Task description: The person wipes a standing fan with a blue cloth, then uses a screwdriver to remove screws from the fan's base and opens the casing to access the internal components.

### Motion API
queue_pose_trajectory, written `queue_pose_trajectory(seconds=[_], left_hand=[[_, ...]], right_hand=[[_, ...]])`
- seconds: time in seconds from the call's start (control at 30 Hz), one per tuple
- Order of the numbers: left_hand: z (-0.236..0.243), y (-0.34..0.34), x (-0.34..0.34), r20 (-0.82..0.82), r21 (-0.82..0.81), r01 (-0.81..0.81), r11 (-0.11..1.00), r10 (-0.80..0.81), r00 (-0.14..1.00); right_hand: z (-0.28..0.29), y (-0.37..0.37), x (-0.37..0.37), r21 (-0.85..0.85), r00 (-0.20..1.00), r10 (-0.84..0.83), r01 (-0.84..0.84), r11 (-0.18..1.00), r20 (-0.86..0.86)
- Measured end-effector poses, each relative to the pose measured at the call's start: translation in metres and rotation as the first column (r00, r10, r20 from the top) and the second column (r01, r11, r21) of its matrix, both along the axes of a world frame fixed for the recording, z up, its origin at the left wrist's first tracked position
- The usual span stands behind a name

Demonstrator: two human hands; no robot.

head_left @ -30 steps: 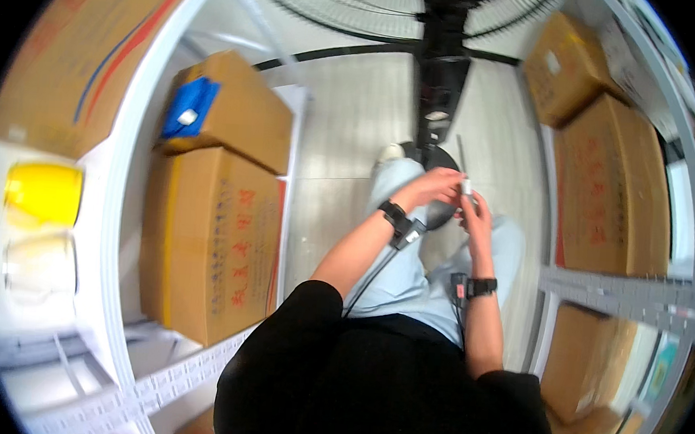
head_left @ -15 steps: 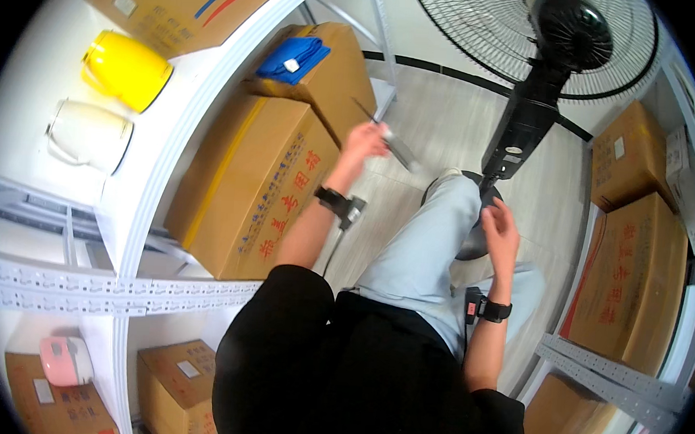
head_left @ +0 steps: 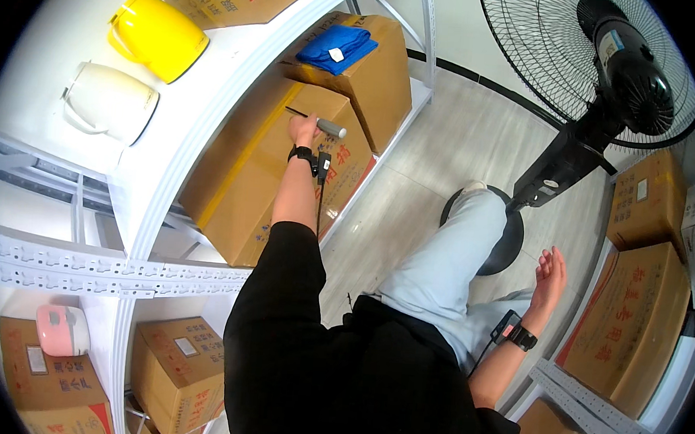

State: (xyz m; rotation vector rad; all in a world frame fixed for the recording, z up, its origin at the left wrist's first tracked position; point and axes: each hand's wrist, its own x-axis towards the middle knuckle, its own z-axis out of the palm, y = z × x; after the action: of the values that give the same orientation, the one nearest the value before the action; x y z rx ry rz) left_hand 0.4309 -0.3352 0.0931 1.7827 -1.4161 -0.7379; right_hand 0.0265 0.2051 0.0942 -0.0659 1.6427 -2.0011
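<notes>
Right hand (head_left: 549, 271): positioned nearest the body, raised beside the bent knee in light trousers (head_left: 448, 259). Grip fully open, palm exposed, fingers loosely spread; it holds nothing. A black wrist device (head_left: 515, 332) is strapped below it.

Left hand (head_left: 307, 127): extended forward to the shelving, a similar black band at the wrist. Grip closed around a slim tool (head_left: 315, 120) with a grey handle and a thin dark shaft. The tool lies roughly level across the top face of the large cardboard box (head_left: 274, 173) on the low shelf; whether the tip touches the box cannot be determined.

Beyond this box stands a second cardboard box (head_left: 379, 84) carrying a folded blue cloth (head_left: 336, 46). On the white shelf (head_left: 191, 100) above lie a white kettle (head_left: 109, 103) and a yellow kettle (head_left: 157, 36). To the right, a black pedestal fan (head_left: 611, 66) stands on the floor.
</notes>
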Motion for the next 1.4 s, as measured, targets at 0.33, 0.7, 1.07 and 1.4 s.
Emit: queue_pose_trajectory(seconds=[0.33, 0.7, 1.07, 1.4], left_hand=[[-0.013, -0.035, 0.015, 0.032, 0.072, -0.143, 0.987, 0.141, 0.99], [0.033, -0.019, -0.021, 0.367, -0.231, -0.098, 0.968, 0.18, 0.913], [0.07, -0.063, -0.094, -0.144, -0.221, 0.33, 0.918, -0.365, 0.92], [0.124, -0.061, -0.114, 0.046, -0.555, 0.192, 0.81, -0.2, 0.979]], right_hand=[[-0.01, 0.012, -0.006, 0.055, 0.999, -0.01, 0.007, 0.998, 0.053], [-0.017, 0.008, -0.01, 0.067, 0.995, -0.015, 0.009, 0.998, 0.098], [-0.025, -0.002, -0.011, 0.102, 0.994, -0.005, -0.007, 0.995, 0.112], [-0.005, -0.008, -0.008, 0.071, 0.997, -0.013, 0.007, 0.997, 0.079]])
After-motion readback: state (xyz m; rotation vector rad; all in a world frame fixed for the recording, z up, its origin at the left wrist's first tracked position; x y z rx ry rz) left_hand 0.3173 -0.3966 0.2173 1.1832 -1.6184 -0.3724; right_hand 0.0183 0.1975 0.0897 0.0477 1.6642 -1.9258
